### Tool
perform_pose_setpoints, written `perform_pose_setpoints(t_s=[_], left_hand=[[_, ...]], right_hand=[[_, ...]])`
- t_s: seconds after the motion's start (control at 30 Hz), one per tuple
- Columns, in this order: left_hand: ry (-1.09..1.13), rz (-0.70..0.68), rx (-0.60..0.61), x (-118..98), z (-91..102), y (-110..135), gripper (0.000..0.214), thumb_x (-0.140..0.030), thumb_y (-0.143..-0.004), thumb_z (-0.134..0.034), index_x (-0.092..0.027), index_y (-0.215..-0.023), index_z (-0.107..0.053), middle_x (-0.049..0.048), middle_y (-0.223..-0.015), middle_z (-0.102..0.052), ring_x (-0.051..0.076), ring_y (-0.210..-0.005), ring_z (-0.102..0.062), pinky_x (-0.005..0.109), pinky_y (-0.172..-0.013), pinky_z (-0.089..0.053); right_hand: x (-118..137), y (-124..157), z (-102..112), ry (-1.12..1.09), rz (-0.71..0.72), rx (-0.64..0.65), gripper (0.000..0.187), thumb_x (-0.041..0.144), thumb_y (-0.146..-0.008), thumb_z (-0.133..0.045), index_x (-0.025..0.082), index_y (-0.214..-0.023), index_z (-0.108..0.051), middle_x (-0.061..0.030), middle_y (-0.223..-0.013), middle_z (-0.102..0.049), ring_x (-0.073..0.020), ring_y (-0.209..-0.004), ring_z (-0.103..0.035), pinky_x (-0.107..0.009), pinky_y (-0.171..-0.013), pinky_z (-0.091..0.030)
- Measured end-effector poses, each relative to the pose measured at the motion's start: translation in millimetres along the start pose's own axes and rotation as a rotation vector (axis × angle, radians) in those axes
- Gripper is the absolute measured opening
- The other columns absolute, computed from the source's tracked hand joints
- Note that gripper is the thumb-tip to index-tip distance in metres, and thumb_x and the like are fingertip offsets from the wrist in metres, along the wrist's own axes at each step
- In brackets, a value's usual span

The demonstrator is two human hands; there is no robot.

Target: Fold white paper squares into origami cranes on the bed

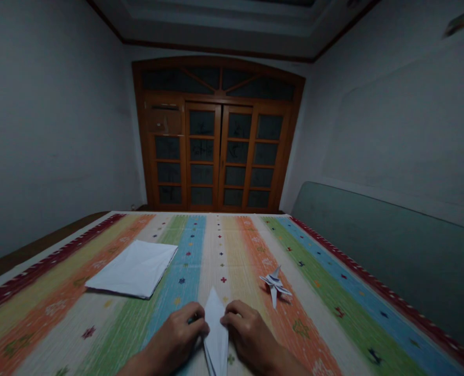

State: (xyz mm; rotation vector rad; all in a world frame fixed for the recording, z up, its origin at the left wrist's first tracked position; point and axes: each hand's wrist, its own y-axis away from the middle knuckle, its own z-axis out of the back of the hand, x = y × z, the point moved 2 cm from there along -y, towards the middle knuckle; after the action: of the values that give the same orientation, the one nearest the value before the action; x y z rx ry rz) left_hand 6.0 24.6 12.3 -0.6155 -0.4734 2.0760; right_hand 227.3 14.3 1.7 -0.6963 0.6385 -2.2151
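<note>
The left hand [173, 334] and right hand [251, 331] pinch opposite sides of a narrow white folded paper [216, 329] at the near edge, seemingly keeping its layers aligned, with a square white paper sheet [132, 269] far left and a white origami jet [275, 284] right on the multicoloured striped woven cloth [224, 250]

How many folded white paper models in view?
2. A pointed white paper fold held between the left hand and right hand; a white paper jet lying on the striped woven cloth to their right.
</note>
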Motion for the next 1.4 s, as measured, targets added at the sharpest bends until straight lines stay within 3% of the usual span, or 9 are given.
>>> perform_pose_setpoints(t_s=[0.2,0.4,0.6,0.7,0.9,1.13,1.27,1.4], left_hand=[[0.137,0.108,0.185,-13.5,18.9,-5.9,0.039,0.002,-0.080,-0.055,-0.025,-0.105,-0.068,0.0067,-0.106,-0.067,0.023,-0.098,-0.065,0.031,-0.086,-0.053],[0.200,0.213,0.216,-8.9,19.5,-6.9,0.024,-0.010,-0.084,-0.072,-0.024,-0.104,-0.071,0.0057,-0.107,-0.068,0.025,-0.102,-0.063,0.034,-0.091,-0.050],[0.235,0.215,0.212,-1.7,14.0,-6.6,0.018,-0.017,-0.088,-0.075,-0.023,-0.106,-0.074,0.0056,-0.104,-0.071,0.025,-0.100,-0.064,0.035,-0.090,-0.047],[0.254,0.237,0.183,-0.1,13.9,-5.9,0.016,-0.018,-0.090,-0.072,-0.023,-0.105,-0.075,0.0058,-0.103,-0.072,0.024,-0.099,-0.064,0.035,-0.089,-0.047],[0.268,0.308,0.078,3.1,6.6,-4.9,0.017,-0.024,-0.099,-0.058,-0.024,-0.105,-0.074,0.0066,-0.098,-0.075,0.025,-0.094,-0.066,0.035,-0.086,-0.048],[0.347,0.413,-0.033,2.9,-6.1,-3.9,0.030,-0.016,-0.095,-0.054,-0.022,-0.124,-0.055,0.0039,-0.091,-0.073,0.022,-0.081,-0.068,0.033,-0.079,-0.052],[0.296,0.419,-0.015,-1.0,-7.6,-4.9,0.011,-0.015,-0.095,-0.053,-0.022,-0.102,-0.057,0.0048,-0.092,-0.070,0.022,-0.083,-0.065,0.032,-0.078,-0.051],[0.182,0.374,0.044,-4.8,-6.2,-7.3,0.014,-0.014,-0.096,-0.052,-0.022,-0.094,-0.064,0.0054,-0.093,-0.069,0.025,-0.090,-0.062,0.037,-0.085,-0.048]], right_hand=[[0.6,-1.1,2.3,-0.093,-0.122,0.135,0.036,0.000,-0.074,-0.056,0.020,-0.100,-0.073,-0.0077,-0.093,-0.068,-0.0228,-0.088,-0.066,-0.030,-0.075,-0.052],[7.2,-5.8,14.0,-0.175,-0.143,0.234,0.047,0.003,-0.075,-0.057,0.022,-0.116,-0.071,-0.0089,-0.104,-0.064,-0.0238,-0.098,-0.063,-0.033,-0.086,-0.052],[9.9,-5.9,18.9,-0.214,-0.169,0.318,0.049,0.006,-0.080,-0.059,0.025,-0.124,-0.069,-0.0085,-0.111,-0.062,-0.0237,-0.104,-0.061,-0.034,-0.092,-0.052],[9.5,-7.1,18.4,-0.211,-0.162,0.307,0.048,0.006,-0.080,-0.060,0.024,-0.124,-0.069,-0.0090,-0.110,-0.063,-0.0244,-0.105,-0.061,-0.034,-0.092,-0.052],[8.7,-8.6,16.1,-0.224,-0.180,0.245,0.030,0.016,-0.096,-0.051,0.021,-0.120,-0.069,-0.0109,-0.106,-0.068,-0.0254,-0.101,-0.062,-0.037,-0.091,-0.052],[-2.4,0.5,5.7,-0.294,-0.278,0.163,0.059,0.016,-0.091,-0.058,0.021,-0.149,-0.047,-0.0138,-0.123,-0.069,-0.0280,-0.111,-0.064,-0.043,-0.103,-0.048],[-5.6,3.3,-4.9,-0.327,-0.371,0.095,0.070,0.008,-0.088,-0.054,0.021,-0.154,-0.036,-0.0069,-0.099,-0.071,-0.0228,-0.090,-0.067,-0.037,-0.088,-0.053],[-4.7,4.0,-9.5,-0.268,-0.379,0.043,0.058,0.004,-0.086,-0.055,0.020,-0.142,-0.052,-0.0072,-0.100,-0.069,-0.0223,-0.089,-0.066,-0.036,-0.086,-0.052]])
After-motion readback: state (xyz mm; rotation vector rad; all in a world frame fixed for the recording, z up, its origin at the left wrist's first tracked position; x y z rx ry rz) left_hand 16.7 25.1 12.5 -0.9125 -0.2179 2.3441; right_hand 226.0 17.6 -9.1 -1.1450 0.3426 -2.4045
